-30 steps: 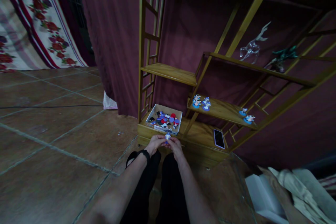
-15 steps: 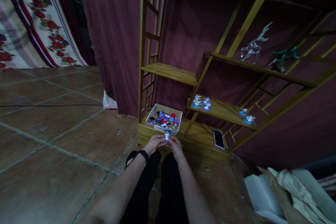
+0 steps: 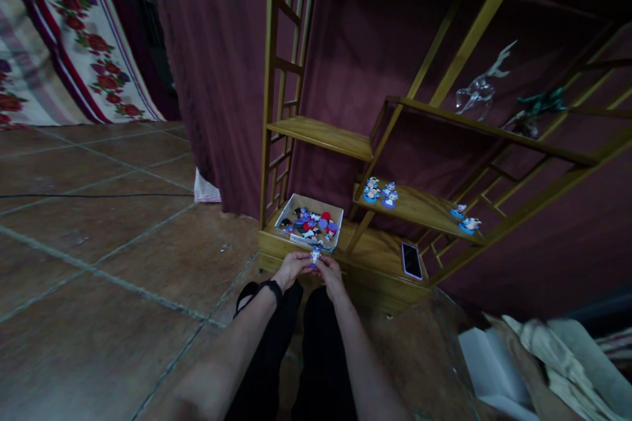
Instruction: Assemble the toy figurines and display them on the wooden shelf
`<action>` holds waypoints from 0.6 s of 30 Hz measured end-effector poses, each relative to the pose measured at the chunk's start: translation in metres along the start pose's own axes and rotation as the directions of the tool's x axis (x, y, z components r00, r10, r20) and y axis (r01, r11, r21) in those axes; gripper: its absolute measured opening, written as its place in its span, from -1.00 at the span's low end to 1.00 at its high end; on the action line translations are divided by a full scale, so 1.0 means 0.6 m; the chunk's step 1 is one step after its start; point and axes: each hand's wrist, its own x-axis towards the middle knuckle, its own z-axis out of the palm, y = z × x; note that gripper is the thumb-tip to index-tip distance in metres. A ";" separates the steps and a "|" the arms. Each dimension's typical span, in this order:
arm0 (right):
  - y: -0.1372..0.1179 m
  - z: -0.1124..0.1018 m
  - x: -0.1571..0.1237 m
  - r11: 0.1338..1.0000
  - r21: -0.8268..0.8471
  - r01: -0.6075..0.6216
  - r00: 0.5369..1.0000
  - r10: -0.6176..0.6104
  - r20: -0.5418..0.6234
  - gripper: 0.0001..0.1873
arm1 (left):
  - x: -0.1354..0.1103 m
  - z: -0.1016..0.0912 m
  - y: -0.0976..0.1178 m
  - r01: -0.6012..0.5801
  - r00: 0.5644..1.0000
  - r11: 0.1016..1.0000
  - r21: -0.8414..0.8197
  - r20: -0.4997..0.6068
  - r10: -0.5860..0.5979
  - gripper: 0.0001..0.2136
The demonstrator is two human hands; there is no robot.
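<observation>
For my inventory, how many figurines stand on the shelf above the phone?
6. Left end: two blue figurines, two purple figurines. Right end: two more figurines. Some may be hidden.

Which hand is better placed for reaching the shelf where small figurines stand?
Probably the right hand: it is nearer that shelf, while the left hand is on the far side of the held figurine.

Dim light, dark upper right corner, faint sheen on the floor [image 3: 113, 276], stretched edges, soft detail
</observation>
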 end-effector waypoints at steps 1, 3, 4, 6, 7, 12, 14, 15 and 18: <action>0.000 0.000 0.001 1.000 -0.006 0.001 1.000 -0.001 -0.002 -0.67 | 0.000 -0.001 -0.001 -0.002 1.000 1.000 0.000 0.013 0.002 -0.76; 0.001 0.000 0.003 1.000 -0.008 0.004 1.000 -0.004 0.000 -0.68 | 0.001 -0.003 -0.001 -0.003 0.999 1.000 0.003 0.039 0.002 -0.75; 0.002 0.000 0.004 1.000 -0.003 0.004 1.000 -0.004 0.000 -0.68 | 0.001 -0.004 -0.001 -0.003 0.999 1.000 0.005 0.046 0.002 -0.74; 0.002 0.000 0.004 1.000 0.007 0.001 1.000 -0.001 0.001 -0.66 | 0.000 -0.006 0.000 -0.004 0.999 1.000 0.014 0.045 0.003 -0.72; 0.002 0.000 0.004 1.000 0.013 -0.001 1.000 0.001 0.001 -0.66 | 0.000 -0.007 0.000 -0.004 0.999 1.000 0.021 0.044 0.003 -0.71; 0.002 0.004 0.000 1.000 -0.002 0.023 1.000 -0.023 0.005 -0.69 | 0.002 -0.007 -0.004 -0.017 0.998 0.998 0.064 0.054 0.014 -0.67; 0.005 0.006 0.001 0.999 -0.037 0.040 0.999 -0.040 -0.008 -0.72 | 0.004 -0.005 -0.008 -0.033 0.999 0.997 0.076 0.043 0.030 -0.68; 0.007 0.007 0.002 0.997 -0.060 0.046 0.999 -0.047 -0.019 -0.74 | 0.005 -0.003 -0.010 -0.043 0.999 0.995 0.084 0.036 0.040 -0.69; 0.015 0.009 0.008 0.989 -0.134 0.059 0.996 -0.067 -0.059 -0.77 | 0.010 0.002 -0.017 -0.077 0.997 0.989 0.126 0.014 0.075 -0.75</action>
